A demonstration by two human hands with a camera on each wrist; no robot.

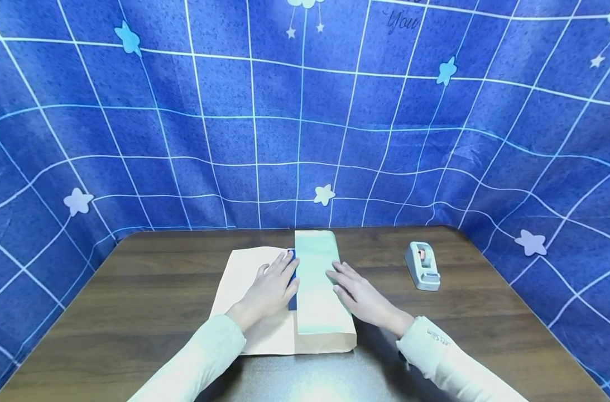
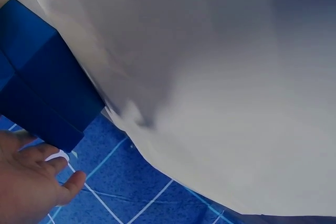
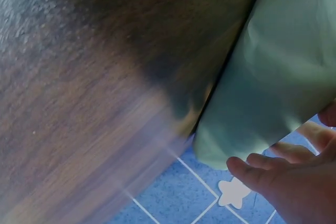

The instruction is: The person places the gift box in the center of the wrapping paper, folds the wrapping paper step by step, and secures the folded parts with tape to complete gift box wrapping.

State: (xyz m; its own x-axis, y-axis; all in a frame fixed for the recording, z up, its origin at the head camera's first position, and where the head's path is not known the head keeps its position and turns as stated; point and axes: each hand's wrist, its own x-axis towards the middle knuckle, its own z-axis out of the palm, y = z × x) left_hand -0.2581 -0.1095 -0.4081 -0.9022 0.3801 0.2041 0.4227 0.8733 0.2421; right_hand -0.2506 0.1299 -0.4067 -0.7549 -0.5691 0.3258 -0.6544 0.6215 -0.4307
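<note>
The blue box (image 1: 292,302) is lying in the paper (image 1: 321,285) on the table (image 1: 159,290), with a flap folded over it from the right. The left hand (image 1: 268,287) is resting, fingers extended, at the box's exposed left side, and the right hand (image 1: 363,300) is touching the covered right side with nearly straight fingers; neither is gripping anything. The box is probably behaving as stiff and light, the paper as thin and easily creased, so the long sides are offering the best hold.
</note>
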